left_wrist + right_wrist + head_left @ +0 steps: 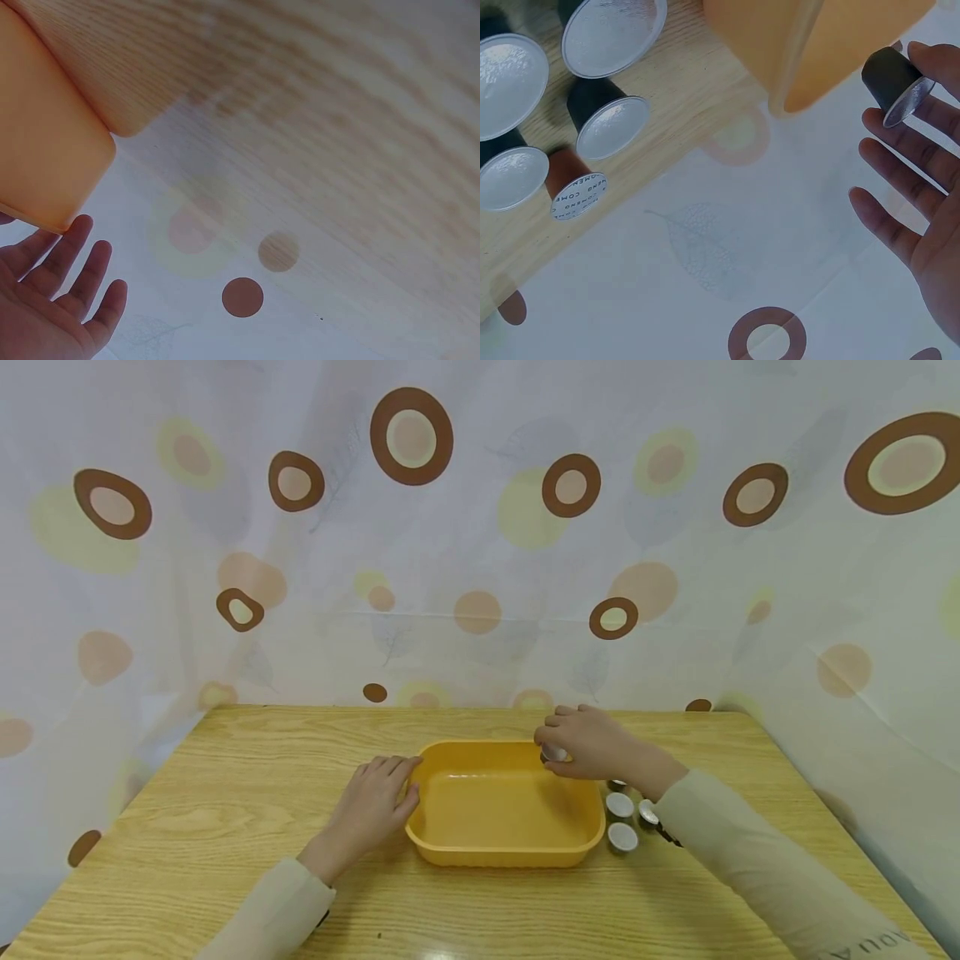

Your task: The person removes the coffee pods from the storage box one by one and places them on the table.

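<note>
A yellow plastic basin (pixel 491 857) stands on the wooden table. My left hand (pixel 371 802) rests against its left rim, fingers fairly straight and spread in the left wrist view, where fingertips touch the rim at a corner. Over the basin's far right part, my right hand (pixel 588 745) pinches a dark coffee capsule (pixel 889 79) with a silver foil lid between thumb and fingers; the other fingers are spread. Beside the basin on the right, several capsules stand lid up, among them a near one (pixel 622 837) and a brown one (pixel 568 180) with printed lettering on its lid.
The wood-grain table (pixel 247 810) spreads out on both sides of the basin. A pale cloth (pixel 480 543) with brown and yellow rounded shapes hangs behind it and along the sides. My right forearm passes above part of the capsule group and hides some of it.
</note>
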Tool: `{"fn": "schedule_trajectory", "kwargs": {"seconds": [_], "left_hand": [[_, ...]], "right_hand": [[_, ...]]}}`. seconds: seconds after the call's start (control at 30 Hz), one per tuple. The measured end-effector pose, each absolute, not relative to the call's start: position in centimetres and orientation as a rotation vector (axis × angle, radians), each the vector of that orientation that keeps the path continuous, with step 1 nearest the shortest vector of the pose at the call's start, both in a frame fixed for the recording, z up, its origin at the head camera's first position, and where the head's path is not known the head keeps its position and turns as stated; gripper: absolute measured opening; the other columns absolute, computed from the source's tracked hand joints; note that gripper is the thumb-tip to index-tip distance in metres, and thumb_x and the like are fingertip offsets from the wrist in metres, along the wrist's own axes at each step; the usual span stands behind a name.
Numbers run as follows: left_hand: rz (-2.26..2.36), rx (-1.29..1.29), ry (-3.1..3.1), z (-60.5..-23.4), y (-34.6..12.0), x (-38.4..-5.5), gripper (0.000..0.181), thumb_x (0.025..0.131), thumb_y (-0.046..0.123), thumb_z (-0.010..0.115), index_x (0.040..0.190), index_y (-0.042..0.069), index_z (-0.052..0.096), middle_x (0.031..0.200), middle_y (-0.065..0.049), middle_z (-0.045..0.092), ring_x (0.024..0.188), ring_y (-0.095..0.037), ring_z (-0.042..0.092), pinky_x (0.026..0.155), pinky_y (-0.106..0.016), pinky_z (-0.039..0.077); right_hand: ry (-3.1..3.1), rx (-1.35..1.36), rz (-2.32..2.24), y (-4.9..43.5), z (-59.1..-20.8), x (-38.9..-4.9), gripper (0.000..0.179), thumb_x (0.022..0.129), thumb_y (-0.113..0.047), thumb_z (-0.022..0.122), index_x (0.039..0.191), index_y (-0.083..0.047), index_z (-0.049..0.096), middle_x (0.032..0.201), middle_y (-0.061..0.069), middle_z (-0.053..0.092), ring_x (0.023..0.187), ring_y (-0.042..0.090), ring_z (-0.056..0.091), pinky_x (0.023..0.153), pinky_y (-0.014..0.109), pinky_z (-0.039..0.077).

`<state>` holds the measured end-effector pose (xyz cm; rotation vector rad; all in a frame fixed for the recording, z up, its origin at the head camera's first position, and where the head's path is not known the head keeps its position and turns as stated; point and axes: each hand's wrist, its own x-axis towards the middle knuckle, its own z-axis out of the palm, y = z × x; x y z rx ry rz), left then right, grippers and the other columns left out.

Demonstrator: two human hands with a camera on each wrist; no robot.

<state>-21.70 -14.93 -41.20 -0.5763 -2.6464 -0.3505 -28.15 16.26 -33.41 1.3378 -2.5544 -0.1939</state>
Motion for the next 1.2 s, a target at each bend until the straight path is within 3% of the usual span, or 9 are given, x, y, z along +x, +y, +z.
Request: {"fn": "schedule_trajectory", "kwargs": {"seconds": [0.6,1.2], "left_hand": [[-0.341,-0.576,-2.636,-41.0,-14.9,-21.8,0.035,0.088,0.023,0.054,0.120,0.010,0.058,0.110,-0.002,0.064,0.102,-0.023,0.057,0.089,-0.041,0.045],[-0.353,-0.565,-2.659,-41.1,-14.9,-21.7,0.035,0.088,0.023,0.055,0.121,0.011,0.057,0.111,-0.002,0.063,0.103,-0.023,0.056,0.089,-0.042,0.044]], "right_hand": [[-2.535,1.219,-0.068,20.7,-33.5,-28.5,0.020,0.077,-0.029,0.070,0.094,-0.019,0.065,0.085,-0.005,0.061,0.077,0.013,0.052,0.058,0.028,0.042],[-2.648,1.085,0.016,26.1,-35.3,-28.7,0.020,0.076,-0.024,0.070,0.093,-0.015,0.065,0.079,-0.007,0.058,0.073,0.011,0.049,0.059,0.030,0.042]]}}
